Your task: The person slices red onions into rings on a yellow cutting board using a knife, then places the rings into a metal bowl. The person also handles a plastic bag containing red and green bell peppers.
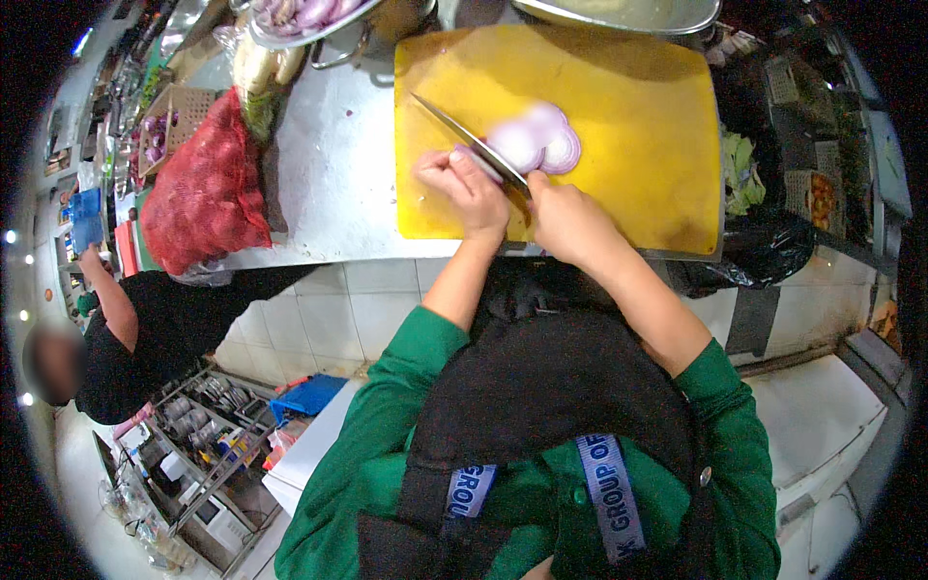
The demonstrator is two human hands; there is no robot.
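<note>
My right hand (570,220) is closed round the handle of a kitchen knife (456,129), its blade slanting to the far left over a yellow cutting board (638,126). On the near-left part of the board my left hand (471,196) has its fingers curled around a piece of purple onion (485,164), mostly hidden by the fingers and blade. Several round onion slices (559,145) with purple rims lie overlapping just beyond the blade, partly blurred.
Beyond the board stand a bowl of cut purple onions (300,21) and a metal tray (628,14). A red mesh sack (208,193) fills the table's left. Leafy greens (742,174) and a black plastic bag (764,253) lie right. Another person (164,329) works at left.
</note>
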